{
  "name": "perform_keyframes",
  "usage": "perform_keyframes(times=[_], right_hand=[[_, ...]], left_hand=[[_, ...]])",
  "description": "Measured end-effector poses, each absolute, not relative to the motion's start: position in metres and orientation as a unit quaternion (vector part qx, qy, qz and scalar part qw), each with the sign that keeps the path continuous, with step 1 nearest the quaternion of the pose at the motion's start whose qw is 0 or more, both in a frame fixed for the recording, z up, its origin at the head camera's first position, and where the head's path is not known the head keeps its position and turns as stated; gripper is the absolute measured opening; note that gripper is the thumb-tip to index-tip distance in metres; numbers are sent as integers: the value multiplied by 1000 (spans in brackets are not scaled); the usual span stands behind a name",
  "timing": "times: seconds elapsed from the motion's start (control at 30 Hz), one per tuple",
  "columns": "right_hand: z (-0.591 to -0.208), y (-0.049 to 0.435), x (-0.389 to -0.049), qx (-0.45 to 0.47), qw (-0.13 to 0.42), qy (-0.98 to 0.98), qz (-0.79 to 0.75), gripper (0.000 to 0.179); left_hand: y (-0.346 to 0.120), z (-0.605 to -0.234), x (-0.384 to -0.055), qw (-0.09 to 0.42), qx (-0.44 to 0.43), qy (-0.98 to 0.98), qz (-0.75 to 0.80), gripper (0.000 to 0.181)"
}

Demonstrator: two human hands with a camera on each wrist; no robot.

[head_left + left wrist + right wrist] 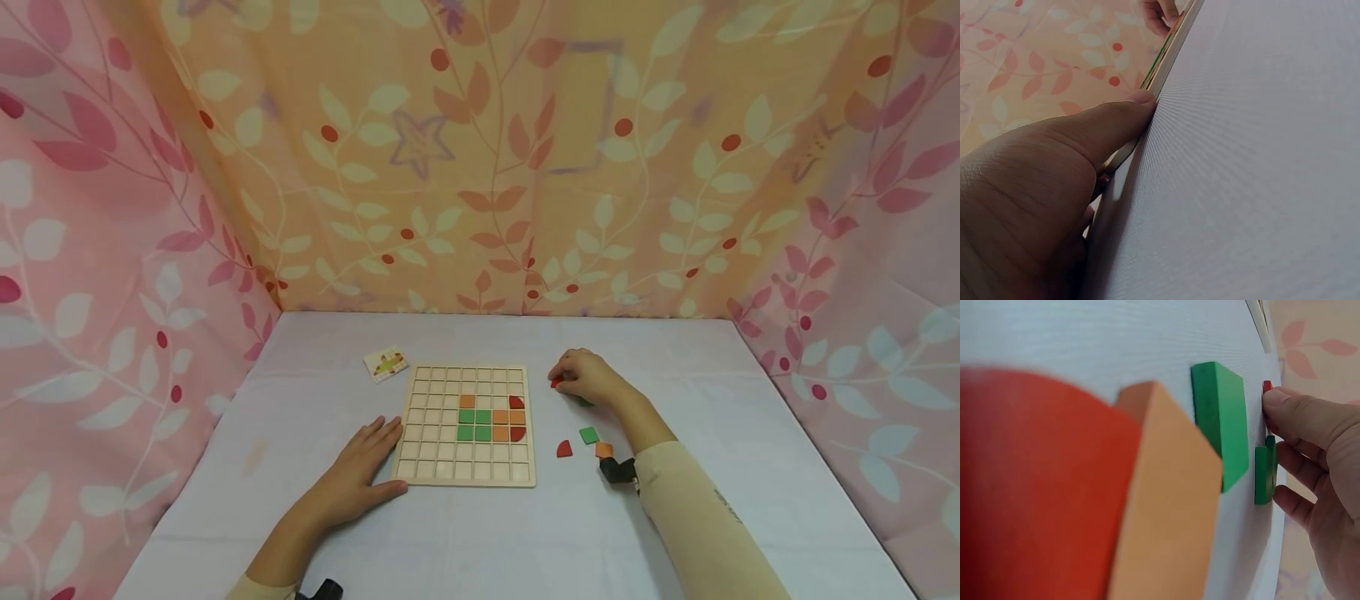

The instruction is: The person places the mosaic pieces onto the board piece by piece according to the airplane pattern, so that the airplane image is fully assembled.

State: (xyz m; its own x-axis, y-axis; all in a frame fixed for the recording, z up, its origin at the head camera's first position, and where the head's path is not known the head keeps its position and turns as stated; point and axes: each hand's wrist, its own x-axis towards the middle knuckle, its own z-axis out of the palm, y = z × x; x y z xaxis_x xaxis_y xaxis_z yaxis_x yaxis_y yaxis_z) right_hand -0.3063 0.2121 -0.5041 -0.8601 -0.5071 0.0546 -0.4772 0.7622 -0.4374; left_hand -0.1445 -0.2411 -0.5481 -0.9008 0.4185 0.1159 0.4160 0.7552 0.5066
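My left hand (352, 479) lies along the lower left corner of a wooden grid board (435, 468), fingers and thumb extended against its edges. In the left wrist view the thumb (1107, 128) touches the board's rim. Green squares, orange squares and red rounded-corner tiles fill some cells right of the board's middle. To the right of the board, my right hand (592, 379) pinches a red tile (1267, 386) between thumb and fingers, close over the table. Green tiles (1262, 475) lie right by its other fingers, partly hidden by the hand in the head view.
A loose red tile (564, 449), a green square (589, 435) and an orange square (603, 450) lie near my right wrist. A small card with a coloured pattern (386, 364) is beyond the board's upper left corner. Patterned curtains (487, 167) surround the white-covered table (465, 542).
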Motion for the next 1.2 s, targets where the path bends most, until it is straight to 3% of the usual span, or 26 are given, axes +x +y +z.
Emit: perform_keyframes(times=[0.63,1.2], right_hand=[[-480,191,-301,-267,35,933,-239,21],[-467,149,-303,-347,-1,909,-229,21]], left_hand=[[-243,-547,-147,24,224,935,273,95],[-243,-545,-147,33,215,936,277,96]])
